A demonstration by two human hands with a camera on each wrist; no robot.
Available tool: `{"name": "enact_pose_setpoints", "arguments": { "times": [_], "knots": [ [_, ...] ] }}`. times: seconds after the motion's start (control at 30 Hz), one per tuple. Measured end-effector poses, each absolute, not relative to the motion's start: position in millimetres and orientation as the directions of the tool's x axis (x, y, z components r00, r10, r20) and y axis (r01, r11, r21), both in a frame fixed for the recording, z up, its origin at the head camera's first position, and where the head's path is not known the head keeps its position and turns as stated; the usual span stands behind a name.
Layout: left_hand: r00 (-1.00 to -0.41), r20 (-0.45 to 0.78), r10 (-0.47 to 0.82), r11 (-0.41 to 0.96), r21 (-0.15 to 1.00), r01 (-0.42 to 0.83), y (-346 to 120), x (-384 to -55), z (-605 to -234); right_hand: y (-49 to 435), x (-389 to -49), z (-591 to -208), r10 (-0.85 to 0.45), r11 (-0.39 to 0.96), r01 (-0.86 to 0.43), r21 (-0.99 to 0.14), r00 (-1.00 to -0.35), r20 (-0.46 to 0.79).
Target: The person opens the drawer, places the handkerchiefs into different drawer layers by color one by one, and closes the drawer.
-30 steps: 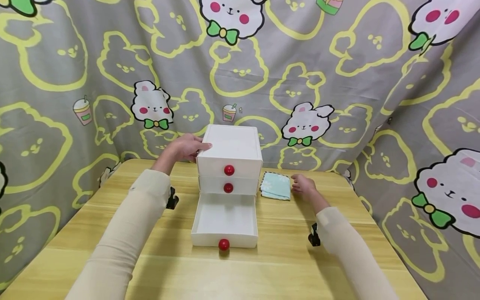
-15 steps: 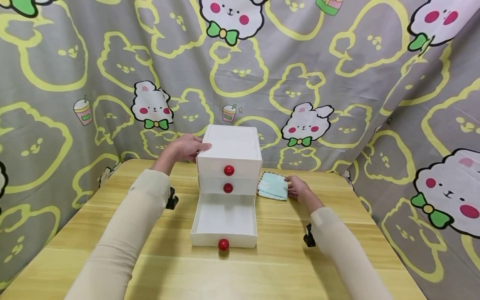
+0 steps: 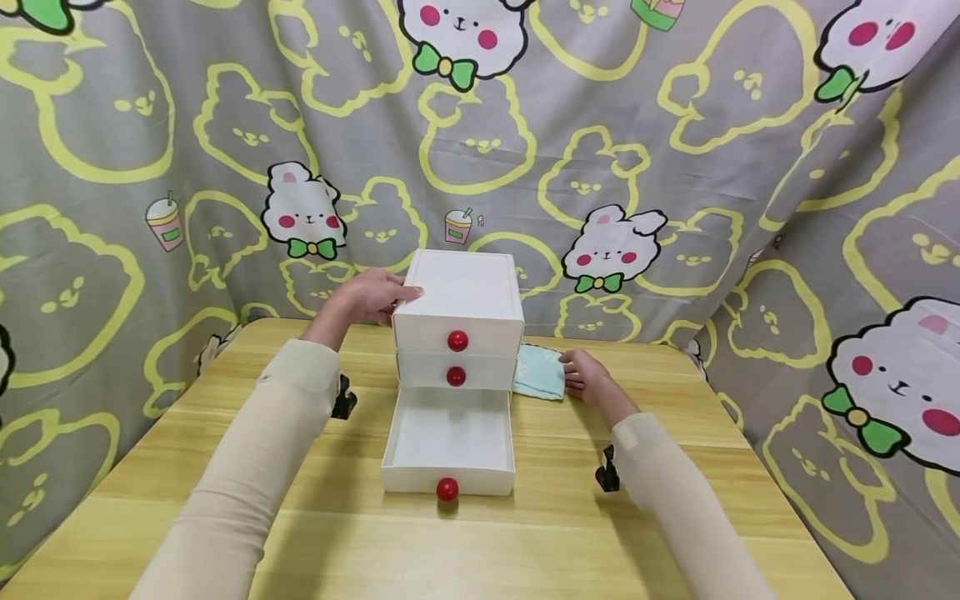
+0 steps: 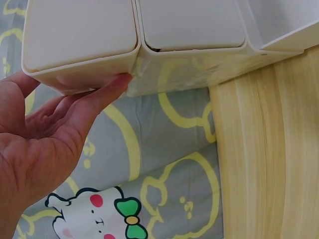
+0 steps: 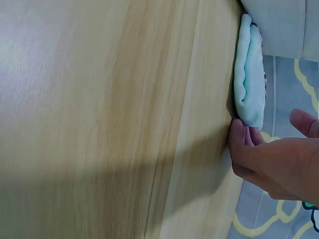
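A white drawer unit (image 3: 465, 283) with red knobs stands on the table; its bottom drawer (image 3: 450, 429) is pulled out and bare inside. My left hand (image 3: 375, 293) holds its upper left edge, thumb over the top and fingers against the side. In the left wrist view, the fingers of the left hand (image 4: 55, 129) lie along that side wall. To the right, a folded light-blue cloth (image 3: 540, 372) lies flat, partly behind the unit. The fingertips of my right hand (image 3: 588, 379) touch its right edge. In the right wrist view, the thumb stands apart from the cloth (image 5: 250, 74).
The wooden table (image 3: 420, 550) reaches back to a grey patterned curtain (image 3: 495, 167), which hangs behind and along both sides. The pulled-out drawer juts toward me. Black camera mounts (image 3: 607, 469) show at both wrists.
My right hand has moved left to the cloth and slid it left against the drawer unit, whose wall now hides part of it. My left hand has stayed in place.
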State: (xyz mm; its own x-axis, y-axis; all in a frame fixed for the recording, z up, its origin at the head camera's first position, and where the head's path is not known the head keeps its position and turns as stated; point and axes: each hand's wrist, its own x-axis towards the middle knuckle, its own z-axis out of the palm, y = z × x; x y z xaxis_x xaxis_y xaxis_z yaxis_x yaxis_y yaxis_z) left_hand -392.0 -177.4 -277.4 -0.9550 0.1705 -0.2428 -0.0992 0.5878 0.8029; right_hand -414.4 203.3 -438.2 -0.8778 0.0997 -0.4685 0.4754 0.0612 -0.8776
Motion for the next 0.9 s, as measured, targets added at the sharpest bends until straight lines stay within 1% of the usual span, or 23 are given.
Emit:
{"name": "enact_pose_setpoints", "arguments": {
  "times": [0.23, 0.4, 0.67, 0.9],
  "knots": [
    [-0.953, -0.251, 0.169, 0.590, 0.800, -0.106, -177.7, -390.7, -277.1, 201.3, -415.4, -438.2, 0.127, 0.025, 0.488, -0.873, -0.868, -0.481],
    [-0.954, -0.246, 0.169, 0.592, 0.799, -0.101, -177.9, -390.6, -276.3, 198.6, -416.4, -442.7, 0.131, 0.041, 0.469, -0.882, -0.878, -0.461],
    [-0.953, -0.245, 0.177, 0.576, 0.811, -0.102, -177.0, -391.4, -277.9, 195.7, -414.4, -449.9, 0.238, 0.040, 0.429, -0.902, -0.881, -0.409],
    [-0.954, -0.242, 0.175, 0.584, 0.806, -0.098, -178.6, -391.9, -277.8, 197.1, -416.3, -454.1, 0.284, 0.053, 0.447, -0.893, -0.864, -0.415]
  ]
}}
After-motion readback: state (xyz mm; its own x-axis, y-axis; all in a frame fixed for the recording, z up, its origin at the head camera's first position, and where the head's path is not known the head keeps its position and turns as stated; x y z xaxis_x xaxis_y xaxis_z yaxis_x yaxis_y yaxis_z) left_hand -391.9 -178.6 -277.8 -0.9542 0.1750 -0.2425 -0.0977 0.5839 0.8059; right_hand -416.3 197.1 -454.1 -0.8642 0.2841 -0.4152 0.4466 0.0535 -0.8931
